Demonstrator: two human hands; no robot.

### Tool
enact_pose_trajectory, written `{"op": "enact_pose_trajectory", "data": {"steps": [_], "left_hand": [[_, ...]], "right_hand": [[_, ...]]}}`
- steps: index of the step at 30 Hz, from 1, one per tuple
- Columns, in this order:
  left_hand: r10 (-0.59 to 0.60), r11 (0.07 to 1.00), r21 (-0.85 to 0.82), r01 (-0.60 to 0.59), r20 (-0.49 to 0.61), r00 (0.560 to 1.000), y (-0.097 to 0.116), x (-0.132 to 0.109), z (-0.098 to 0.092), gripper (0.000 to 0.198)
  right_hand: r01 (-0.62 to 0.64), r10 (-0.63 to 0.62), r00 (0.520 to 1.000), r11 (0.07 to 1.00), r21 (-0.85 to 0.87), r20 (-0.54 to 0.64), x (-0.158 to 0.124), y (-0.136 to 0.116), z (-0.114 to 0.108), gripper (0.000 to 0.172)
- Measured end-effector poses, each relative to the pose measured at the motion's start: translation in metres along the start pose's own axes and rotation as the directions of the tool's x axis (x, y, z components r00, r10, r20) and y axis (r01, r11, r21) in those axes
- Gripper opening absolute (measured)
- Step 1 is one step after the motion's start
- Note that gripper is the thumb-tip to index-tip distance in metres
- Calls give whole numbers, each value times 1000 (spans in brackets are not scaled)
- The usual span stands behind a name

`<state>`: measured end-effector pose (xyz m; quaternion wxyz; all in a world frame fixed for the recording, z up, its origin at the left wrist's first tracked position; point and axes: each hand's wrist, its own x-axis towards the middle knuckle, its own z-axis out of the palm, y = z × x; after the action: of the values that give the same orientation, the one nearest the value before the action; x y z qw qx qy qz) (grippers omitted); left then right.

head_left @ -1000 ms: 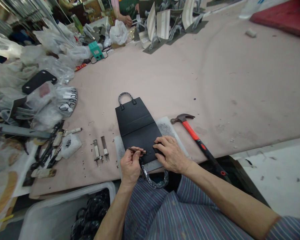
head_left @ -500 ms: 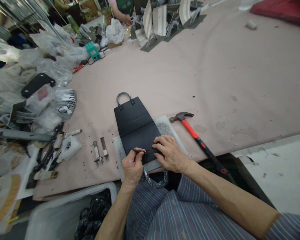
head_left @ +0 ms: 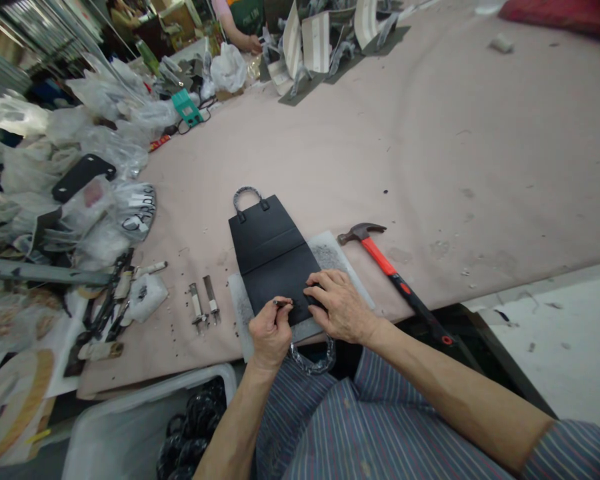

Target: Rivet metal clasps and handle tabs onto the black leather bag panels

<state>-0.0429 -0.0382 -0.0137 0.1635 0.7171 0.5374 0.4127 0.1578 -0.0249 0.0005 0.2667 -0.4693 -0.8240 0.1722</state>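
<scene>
A black folded panel [head_left: 275, 250] lies on a pale board [head_left: 337, 257] at the table's near edge. Plastic-wrapped loop handles stick out at its far end and at its near end, against the striped shirt. My left hand [head_left: 270, 333] pinches a small, thin dark tool over the panel's near part; its tip is too small to make out. At the panel's near right edge rests my right hand [head_left: 343, 307], fingers bent and pressed on a small dark piece, perhaps a handle tab. Right of the board lies a claw hammer [head_left: 380, 257] with a red and black handle.
Two metal punch-like tools [head_left: 211, 300] lie left of the board. A plastic bin [head_left: 105, 427] with black wrapped loops stands below the left edge. Plastic bags [head_left: 105, 147] crowd the left. White and grey parts [head_left: 316, 43] stand at the back, beside another person's hand [head_left: 254, 44].
My left hand has shifted very slightly to the right, its pinched tool tilted a little differently. My right hand stays in place. The view has turned slightly.
</scene>
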Motion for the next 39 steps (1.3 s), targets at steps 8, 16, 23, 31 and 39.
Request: {"op": "enact_pose_trajectory", "data": {"steps": [8,16,23,31,39], "left_hand": [[102,994,34,-103,17,995,-3,2,0,14],[64,997,47,-62,-40,997,-2,0,3,13],[173,981,91,-172,-9,985,-4,-3,6,12],[39,998,57,-39,11,999,-1,0,5,12],[47,997,64,-47,10,999,-4,-2,4,10]], "right_hand": [[-17,39,991,985,169,-127,-7,14,-10,25],[-542,529,836,748,-382,-150,-47,65,-59,33],[-847,836,506,435,306,213,-33,64,-76,10],[-590,647,760,648,482,61,-7,-21,-114,33],[-12,60,980,969,-245,190,-4,-61,-135,24]]}}
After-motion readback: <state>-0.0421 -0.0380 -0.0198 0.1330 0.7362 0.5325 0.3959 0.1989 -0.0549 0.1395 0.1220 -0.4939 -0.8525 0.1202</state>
